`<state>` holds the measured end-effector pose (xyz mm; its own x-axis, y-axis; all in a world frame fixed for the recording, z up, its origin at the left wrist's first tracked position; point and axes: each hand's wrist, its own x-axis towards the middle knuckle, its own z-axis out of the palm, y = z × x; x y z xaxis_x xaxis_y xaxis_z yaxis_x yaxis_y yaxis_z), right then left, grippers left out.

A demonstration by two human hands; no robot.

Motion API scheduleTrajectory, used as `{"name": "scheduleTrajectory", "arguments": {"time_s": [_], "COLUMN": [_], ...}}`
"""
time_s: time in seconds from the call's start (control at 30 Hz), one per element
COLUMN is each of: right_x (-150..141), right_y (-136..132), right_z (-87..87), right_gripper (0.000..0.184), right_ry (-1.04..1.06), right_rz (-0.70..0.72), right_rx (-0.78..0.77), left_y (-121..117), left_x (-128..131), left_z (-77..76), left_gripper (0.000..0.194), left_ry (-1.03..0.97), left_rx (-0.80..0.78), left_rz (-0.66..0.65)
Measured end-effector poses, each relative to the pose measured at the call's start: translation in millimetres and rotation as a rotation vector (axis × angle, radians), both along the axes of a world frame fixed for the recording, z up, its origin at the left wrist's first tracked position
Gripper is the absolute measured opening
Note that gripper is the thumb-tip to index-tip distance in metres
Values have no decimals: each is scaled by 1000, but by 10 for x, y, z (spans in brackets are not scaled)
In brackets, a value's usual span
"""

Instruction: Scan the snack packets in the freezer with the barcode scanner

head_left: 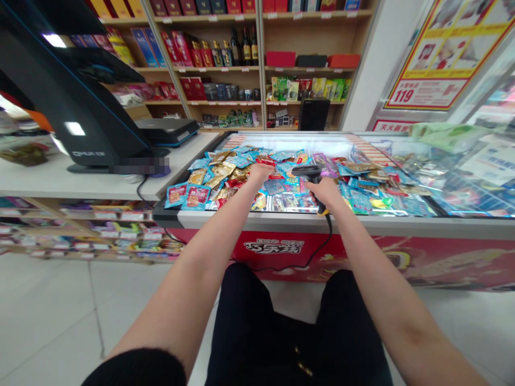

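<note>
Right hand (325, 192) gripped scanner (306, 171), one o'clock, above snack packets (196, 197) on freezer (374, 226). Left hand (260, 172) at twelve by red packet (277, 175); couldn't tell if grasping. Packets likely light, slippery: pinch sealed edge. Scanner likely stiff: hold handle.

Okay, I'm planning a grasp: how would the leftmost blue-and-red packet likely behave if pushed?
The packet is probably light and somewhat floppy, being a small, thin-looking pouch. Its glossy wrapper may let it slide fairly easily on the freezer. Lying flat, it seems unlikely to roll or tip.
</note>
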<state>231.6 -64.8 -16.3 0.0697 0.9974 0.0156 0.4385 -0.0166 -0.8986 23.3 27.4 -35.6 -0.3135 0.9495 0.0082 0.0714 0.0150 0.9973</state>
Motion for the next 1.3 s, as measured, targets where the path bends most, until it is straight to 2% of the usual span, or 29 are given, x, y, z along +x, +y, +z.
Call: {"name": "scheduleTrajectory", "arguments": {"time_s": [0.07, 0.13, 0.2, 0.23, 0.4, 0.57, 0.67, 1.0, 1.3], "right_x": [-8, -21, -39, -50, -104, -120, -110, -54, 12], "right_y": [4, 4, 1, -4, -44, -66, -57, -86, -71], "right_z": [-1, 1, 7, 12, 37, 33, 23, 54, 49], "right_gripper": [19, 19, 20, 20, 21, 20, 20, 23, 20], "right_ry": [-1, 2, -6, -10, -27, -18, -49, -162, -155], "right_rz": [8, 17, 22, 22, 50, 53, 51, 62, 44], "right_rx": [1, 8, 16, 20, 42, 56, 67, 73, 50], "left_y": [16, 25, 27, 25, -22, -90, -113, -191, -110], "left_x": [1, 14, 37, 50, 97, 116, 128, 216, 275], "left_z": [-39, -56, -52, -44, 21, 81, 116, 219, 157], "left_gripper": [16, 33, 52, 55, 24, 16, 19, 19, 19], "left_ry": [74, 105, 20, -52, -306, -413, -386, -274, -198], "left_rx": [52, 93, 66, 32, -70, -39, -46, -27, -23], "left_rz": [16, 60, 72, 57, -38, -14, 17, 0, -13]}}
